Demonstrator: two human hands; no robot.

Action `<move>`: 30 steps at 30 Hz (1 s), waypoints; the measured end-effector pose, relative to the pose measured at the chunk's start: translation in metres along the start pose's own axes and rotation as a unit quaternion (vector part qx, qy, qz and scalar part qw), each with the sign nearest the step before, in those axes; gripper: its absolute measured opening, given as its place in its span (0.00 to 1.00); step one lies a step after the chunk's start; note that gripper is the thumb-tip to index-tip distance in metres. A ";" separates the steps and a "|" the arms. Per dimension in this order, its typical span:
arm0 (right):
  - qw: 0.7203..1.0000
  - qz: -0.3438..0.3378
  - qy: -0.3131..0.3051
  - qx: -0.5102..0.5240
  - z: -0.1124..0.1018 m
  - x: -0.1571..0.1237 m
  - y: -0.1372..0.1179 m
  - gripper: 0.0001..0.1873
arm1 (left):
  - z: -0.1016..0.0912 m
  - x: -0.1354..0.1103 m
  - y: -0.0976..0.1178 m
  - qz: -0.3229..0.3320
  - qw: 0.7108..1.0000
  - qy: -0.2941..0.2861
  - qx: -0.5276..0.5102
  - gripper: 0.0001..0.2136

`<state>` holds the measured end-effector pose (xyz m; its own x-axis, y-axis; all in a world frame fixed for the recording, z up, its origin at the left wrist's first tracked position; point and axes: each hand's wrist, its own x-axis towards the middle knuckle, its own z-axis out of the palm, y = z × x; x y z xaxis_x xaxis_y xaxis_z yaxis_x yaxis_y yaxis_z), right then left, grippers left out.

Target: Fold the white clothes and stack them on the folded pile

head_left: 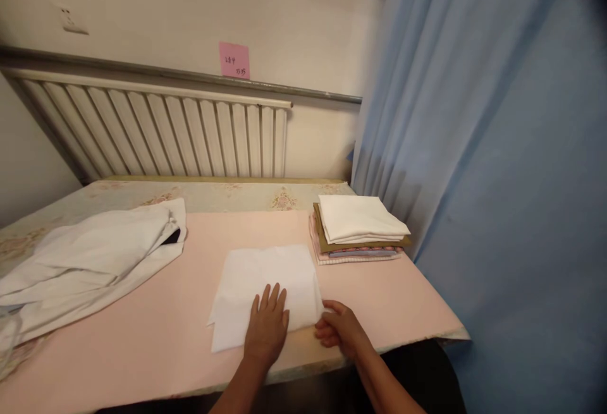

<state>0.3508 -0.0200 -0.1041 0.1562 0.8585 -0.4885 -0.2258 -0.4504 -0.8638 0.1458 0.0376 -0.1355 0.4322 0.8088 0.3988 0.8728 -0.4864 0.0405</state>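
Note:
A folded white cloth point(265, 275) lies flat on the pink table cover point(142, 332), near the front edge. My left hand point(267, 327) rests palm down on its near part, fingers spread. My right hand point(340, 328) pinches the cloth's near right corner with curled fingers. To the right, further back, stands a stack of folded cloths point(356, 231), white on top, olive, blue and pink-striped beneath.
A loose heap of white fabric point(90, 256) covers the table's left side. A white radiator point(156, 129) runs along the wall behind. A blue curtain point(497, 180) hangs close on the right. A pink note point(234, 60) sticks on the wall.

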 end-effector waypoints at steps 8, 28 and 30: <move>0.990 0.013 -0.050 -0.128 -0.002 0.007 -0.002 0.10 | -0.001 -0.001 0.000 0.000 1.000 -0.004 0.005 0.22; 0.987 -0.011 -0.014 -0.162 -0.010 0.015 0.009 0.05 | -0.002 -0.004 -0.003 0.006 1.000 0.004 -0.003 0.22; 0.987 -0.018 -0.012 -0.157 -0.010 0.014 0.011 0.07 | -0.002 -0.008 -0.005 0.005 1.000 0.005 0.002 0.22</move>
<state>0.3602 -0.0147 -0.1215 0.1359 0.8795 -0.4561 0.0887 -0.4694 -0.8785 0.1379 0.0327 -0.1368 0.4381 0.8009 0.4082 0.8696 -0.4926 0.0333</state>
